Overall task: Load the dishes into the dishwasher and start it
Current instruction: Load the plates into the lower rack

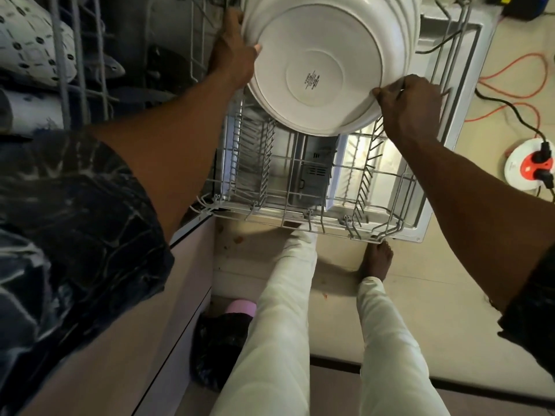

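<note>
Stack of white plates (315, 55): we see it held up in the air at the far middle of the scene, tilted so that the underside of the nearest plate faces us, with a small dark maker's mark at its centre. Several rims show one behind another along the far right edge, so it is more than one plate. We see the left hand (234, 55) gripping the stack at its left edge, the thumb laid on the underside near the rim; the other fingers are hidden behind the plates. The right hand (411, 106) pinches the right near rim, with its thumb and curled fingers closed on the edge. The stack hangs above the far part of the lower rack (365, 175), a grey wire basket with rows of upright tines; we cannot tell whether the lowest rim touches the wires. The rack is pulled out over the open dishwasher door (426, 211), which lies flat. At the far left stands the upper rack (81, 55), with patterned dishes (30, 40) in it. On the floor at the right lie an orange cable (516, 73) and a white and red socket reel (531, 163) with black plugs in it. Near us a bare foot (377, 259) stands just beside the door's near edge, and a black bag (219, 346) sits against the cabinet at the left.
</note>
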`<state>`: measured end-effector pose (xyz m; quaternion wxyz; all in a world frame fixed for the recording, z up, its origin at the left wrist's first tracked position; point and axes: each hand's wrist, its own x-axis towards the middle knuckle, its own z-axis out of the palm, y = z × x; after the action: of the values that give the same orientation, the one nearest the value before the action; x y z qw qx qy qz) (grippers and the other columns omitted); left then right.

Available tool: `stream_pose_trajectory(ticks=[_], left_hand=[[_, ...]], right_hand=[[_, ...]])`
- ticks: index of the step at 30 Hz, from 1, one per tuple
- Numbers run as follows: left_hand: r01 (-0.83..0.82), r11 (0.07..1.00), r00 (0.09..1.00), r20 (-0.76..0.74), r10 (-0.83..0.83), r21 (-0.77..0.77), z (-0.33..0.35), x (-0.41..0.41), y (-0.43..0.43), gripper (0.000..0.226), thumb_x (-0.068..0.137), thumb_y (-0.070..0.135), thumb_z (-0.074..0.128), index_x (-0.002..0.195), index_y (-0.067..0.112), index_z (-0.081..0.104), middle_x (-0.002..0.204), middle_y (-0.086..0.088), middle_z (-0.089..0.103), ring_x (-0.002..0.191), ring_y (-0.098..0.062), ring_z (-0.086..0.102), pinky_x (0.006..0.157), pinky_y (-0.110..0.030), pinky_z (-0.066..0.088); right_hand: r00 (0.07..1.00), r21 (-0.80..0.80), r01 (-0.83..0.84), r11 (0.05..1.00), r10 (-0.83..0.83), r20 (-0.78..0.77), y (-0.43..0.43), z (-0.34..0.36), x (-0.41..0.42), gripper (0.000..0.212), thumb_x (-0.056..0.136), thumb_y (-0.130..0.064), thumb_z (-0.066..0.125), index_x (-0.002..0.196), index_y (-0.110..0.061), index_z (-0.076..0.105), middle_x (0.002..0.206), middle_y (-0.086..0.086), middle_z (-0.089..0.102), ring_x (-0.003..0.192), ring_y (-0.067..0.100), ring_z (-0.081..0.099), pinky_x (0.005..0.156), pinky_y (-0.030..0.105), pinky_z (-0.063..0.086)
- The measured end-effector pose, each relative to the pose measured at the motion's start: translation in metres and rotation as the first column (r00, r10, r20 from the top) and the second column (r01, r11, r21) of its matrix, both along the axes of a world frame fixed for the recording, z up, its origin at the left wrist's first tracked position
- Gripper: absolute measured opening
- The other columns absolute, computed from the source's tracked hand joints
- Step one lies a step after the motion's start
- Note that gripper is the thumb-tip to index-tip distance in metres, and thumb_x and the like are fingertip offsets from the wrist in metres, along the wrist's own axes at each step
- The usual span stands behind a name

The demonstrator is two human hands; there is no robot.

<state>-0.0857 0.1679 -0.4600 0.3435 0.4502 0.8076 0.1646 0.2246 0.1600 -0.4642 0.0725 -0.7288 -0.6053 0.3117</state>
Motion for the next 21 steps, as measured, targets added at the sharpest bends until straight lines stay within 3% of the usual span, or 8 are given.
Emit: stream_pose_trajectory(ticks=[4,9,11,12,14,16,21], left_hand=[[0.05,0.994,0.997,-0.058,-0.056,-0.098,0.007,0.007,0.01,0.066,0.094,0.022,0.067,0.146,0.01,0.029,0.145,-0.012,0.047,0.125,-0.026,0.053,0.099,-0.034,0.048],[0.076,0.978,0.996,-0.034,-0.085,-0.196,0.009,0.01,0.003,0.09,0.09,0.029,0.072,0.156,0.011,0.015,0.157,-0.015,0.035,0.141,-0.032,0.04,0.113,-0.038,0.037],[0.063,0.977,0.996,-0.052,-0.075,-0.202,0.009,0.011,-0.003,0.092,0.089,0.029,0.073,0.157,0.012,0.013,0.157,-0.014,0.034,0.141,-0.032,0.039,0.111,-0.036,0.036],[0.057,0.978,0.995,-0.065,-0.071,-0.2,0.008,0.012,-0.008,0.092,0.089,0.029,0.073,0.157,0.013,0.014,0.157,-0.015,0.034,0.14,-0.033,0.039,0.11,-0.037,0.037],[0.058,0.977,0.993,-0.088,-0.077,-0.203,0.009,0.015,-0.017,0.09,0.087,0.03,0.074,0.156,0.013,0.02,0.154,-0.017,0.034,0.139,-0.035,0.04,0.109,-0.038,0.037],[0.06,0.975,0.99,-0.115,-0.086,-0.214,0.011,0.017,-0.029,0.087,0.085,0.031,0.075,0.153,0.012,0.025,0.151,-0.019,0.036,0.138,-0.037,0.04,0.109,-0.041,0.037],[0.085,0.965,0.975,-0.177,-0.131,-0.247,0.033,0.043,-0.076,0.075,0.084,0.038,0.074,0.145,0.012,0.038,0.147,-0.017,0.041,0.132,-0.037,0.043,0.106,-0.049,0.042]], right_hand=[[0.991,-0.086,-0.123,0.989,0.126,0.033,0.003,0.005,0.004,0.039,0.09,-0.048,0.056,0.107,-0.021,0.079,0.102,0.006,0.077,0.1,0.023,0.069,0.086,0.017,0.039],[0.977,-0.131,-0.19,0.973,0.201,0.074,0.006,0.008,0.007,0.055,0.086,-0.058,0.045,0.107,-0.019,0.077,0.098,0.014,0.075,0.093,0.034,0.07,0.082,0.029,0.05],[0.964,-0.144,-0.235,0.961,0.249,0.091,0.007,0.008,0.008,0.068,0.082,-0.067,0.038,0.108,-0.017,0.076,0.097,0.016,0.073,0.092,0.036,0.069,0.078,0.03,0.049],[0.963,-0.162,-0.235,0.958,0.253,0.097,0.007,0.01,0.009,0.066,0.085,-0.065,0.043,0.109,-0.013,0.075,0.098,0.019,0.072,0.093,0.038,0.068,0.077,0.032,0.049],[0.96,-0.172,-0.243,0.954,0.263,0.099,0.006,0.011,0.013,0.05,0.094,-0.048,0.059,0.108,-0.002,0.072,0.099,0.027,0.069,0.096,0.042,0.066,0.075,0.035,0.046],[0.959,-0.163,-0.242,0.957,0.26,0.107,0.002,0.013,0.018,0.048,0.095,-0.042,0.063,0.106,0.005,0.068,0.103,0.029,0.068,0.099,0.043,0.065,0.072,0.033,0.039],[0.933,-0.137,-0.286,0.949,0.308,0.188,-0.02,0.044,0.022,0.047,0.098,-0.041,0.059,0.115,0.002,0.06,0.114,0.027,0.064,0.11,0.045,0.061,0.086,0.045,0.049]])
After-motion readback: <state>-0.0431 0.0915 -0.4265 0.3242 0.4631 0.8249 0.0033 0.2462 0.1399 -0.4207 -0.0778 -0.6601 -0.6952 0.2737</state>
